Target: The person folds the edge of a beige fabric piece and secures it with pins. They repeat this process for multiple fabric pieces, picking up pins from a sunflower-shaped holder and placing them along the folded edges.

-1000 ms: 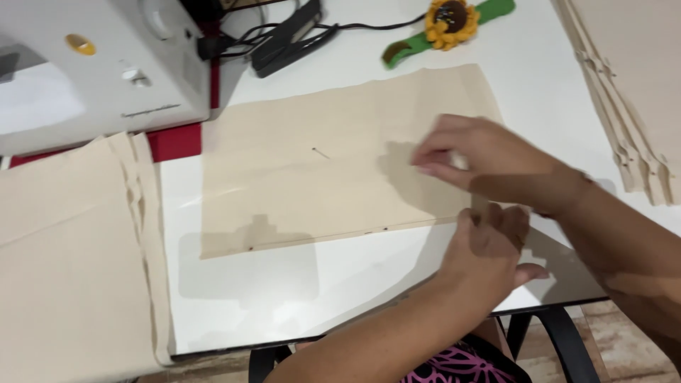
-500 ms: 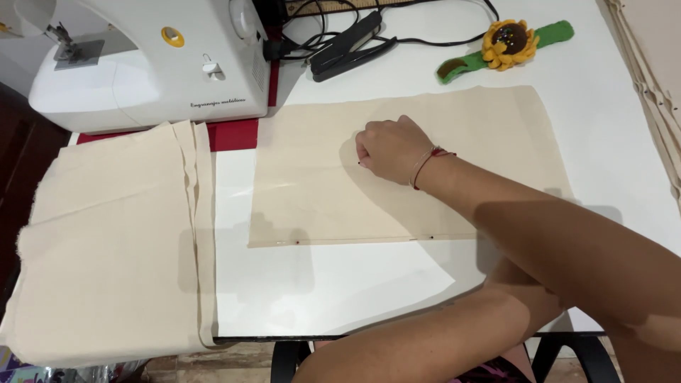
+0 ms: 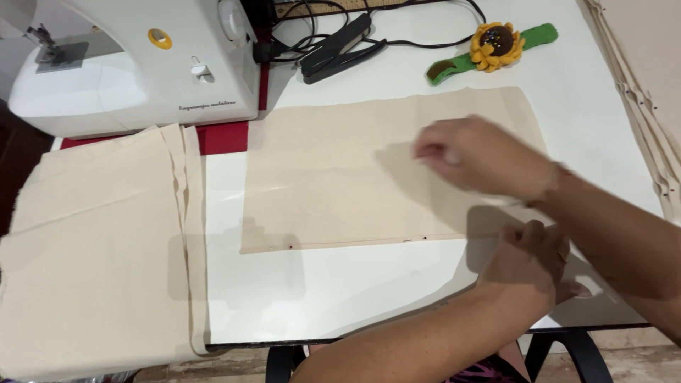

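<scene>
A rectangle of beige fabric [image 3: 333, 177] lies flat on the white table [image 3: 340, 298], with small pins [image 3: 291, 246] along its folded near edge. My right hand [image 3: 482, 159] hovers, blurred, just above the fabric's right half. Its fingertips are pinched together as if on a small pin, which is too small to make out. My left hand [image 3: 528, 259] rests on the fabric's near right edge with curled fingers gripping the fold.
A white sewing machine [image 3: 135, 64] stands at the back left on a red mat [image 3: 223, 135]. Folded beige cloth [image 3: 99, 248] covers the left side. A sunflower pincushion on a green band [image 3: 496, 46], black cables and a foot pedal [image 3: 333, 50] lie at the back. More beige pieces [image 3: 652, 92] hang at the right.
My right hand has lifted off the middle of the fabric and moved right, fingers pinched. The loose pin that lay mid-fabric no longer shows. My left hand is back in view at the near edge.
</scene>
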